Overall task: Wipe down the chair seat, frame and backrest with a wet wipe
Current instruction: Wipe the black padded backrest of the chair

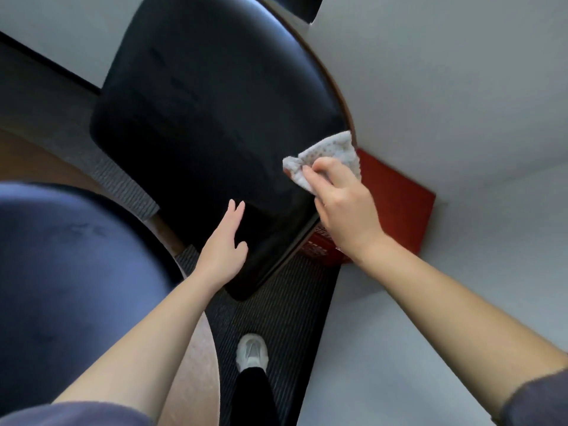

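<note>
A black padded chair (209,118) fills the upper middle of the view, its glossy dark surface tilted toward me. My right hand (341,207) pinches a crumpled white wet wipe (332,155) with small dots and holds it against the chair's right edge. My left hand (224,244) lies with straight fingers against the chair's lower left edge, near its rounded corner. Which part of the chair is the seat and which the backrest is hard to tell.
A second chair with blue upholstery (70,272) stands at the lower left. A red object (396,204) sits behind the black chair by the white wall (445,87). Dark striped carpet (276,309) lies below, with my white shoe (252,352) on it.
</note>
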Available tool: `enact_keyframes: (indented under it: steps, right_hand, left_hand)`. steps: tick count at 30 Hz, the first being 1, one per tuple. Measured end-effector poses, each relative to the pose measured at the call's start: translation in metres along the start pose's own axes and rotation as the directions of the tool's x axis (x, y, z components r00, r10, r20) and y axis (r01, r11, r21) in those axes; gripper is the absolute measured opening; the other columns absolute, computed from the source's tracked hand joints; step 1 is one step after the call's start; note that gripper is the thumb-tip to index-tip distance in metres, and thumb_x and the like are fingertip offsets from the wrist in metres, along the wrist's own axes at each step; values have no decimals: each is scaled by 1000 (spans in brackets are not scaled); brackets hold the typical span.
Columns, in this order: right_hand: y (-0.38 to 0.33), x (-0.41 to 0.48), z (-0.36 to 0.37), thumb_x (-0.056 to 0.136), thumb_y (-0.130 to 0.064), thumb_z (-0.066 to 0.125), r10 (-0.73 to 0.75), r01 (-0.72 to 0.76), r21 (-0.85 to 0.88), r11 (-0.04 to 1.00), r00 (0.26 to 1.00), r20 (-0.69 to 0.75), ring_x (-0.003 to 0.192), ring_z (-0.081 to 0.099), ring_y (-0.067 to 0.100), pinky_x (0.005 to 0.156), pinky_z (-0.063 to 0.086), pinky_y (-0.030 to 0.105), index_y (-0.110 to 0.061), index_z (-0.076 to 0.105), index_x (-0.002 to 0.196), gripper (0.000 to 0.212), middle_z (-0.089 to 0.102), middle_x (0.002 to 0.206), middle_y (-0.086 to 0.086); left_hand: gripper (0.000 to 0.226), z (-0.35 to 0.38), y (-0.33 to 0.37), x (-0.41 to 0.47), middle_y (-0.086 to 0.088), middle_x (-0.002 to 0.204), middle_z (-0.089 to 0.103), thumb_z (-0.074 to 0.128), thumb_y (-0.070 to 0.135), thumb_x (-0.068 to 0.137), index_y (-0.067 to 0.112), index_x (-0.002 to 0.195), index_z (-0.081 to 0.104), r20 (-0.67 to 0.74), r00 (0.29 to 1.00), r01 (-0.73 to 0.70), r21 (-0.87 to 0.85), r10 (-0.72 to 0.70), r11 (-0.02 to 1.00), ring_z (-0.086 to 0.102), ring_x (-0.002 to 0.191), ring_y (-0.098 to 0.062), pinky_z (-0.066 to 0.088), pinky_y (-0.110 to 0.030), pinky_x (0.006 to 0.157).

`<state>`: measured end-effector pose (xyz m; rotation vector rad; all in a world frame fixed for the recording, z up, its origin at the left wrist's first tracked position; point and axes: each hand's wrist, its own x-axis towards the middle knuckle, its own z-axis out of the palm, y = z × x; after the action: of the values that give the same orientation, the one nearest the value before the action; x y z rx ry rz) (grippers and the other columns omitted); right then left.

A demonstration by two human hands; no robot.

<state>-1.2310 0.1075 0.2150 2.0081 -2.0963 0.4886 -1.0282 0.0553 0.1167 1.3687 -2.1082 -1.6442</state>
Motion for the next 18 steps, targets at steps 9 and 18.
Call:
enact_keyframes:
  steps: [9, 18]
  right_hand:
    - [-72, -75, 87, 83, 1, 62, -95, 90, 30, 995, 939, 332, 78, 57, 25, 52, 52, 38, 0, 64, 97, 14, 57, 95, 10]
    - [-54, 11, 82, 75, 6, 73, -57, 63, -144, 988, 997, 47, 59, 50, 17, 45, 42, 32, -4, 60, 69, 17, 53, 73, 6]
  left_hand:
    - [81, -5, -76, 7, 12, 163, 0, 50, 1, 89, 30, 156, 14, 47, 999, -20, 73, 16, 997, 45, 125, -14, 29, -16, 94]
    - [79, -24, -73, 21, 0, 164, -7, 48, 9, 92, 27, 157, 6, 43, 997, 52, 135, -59, 989, 57, 78, -16, 47, -37, 91]
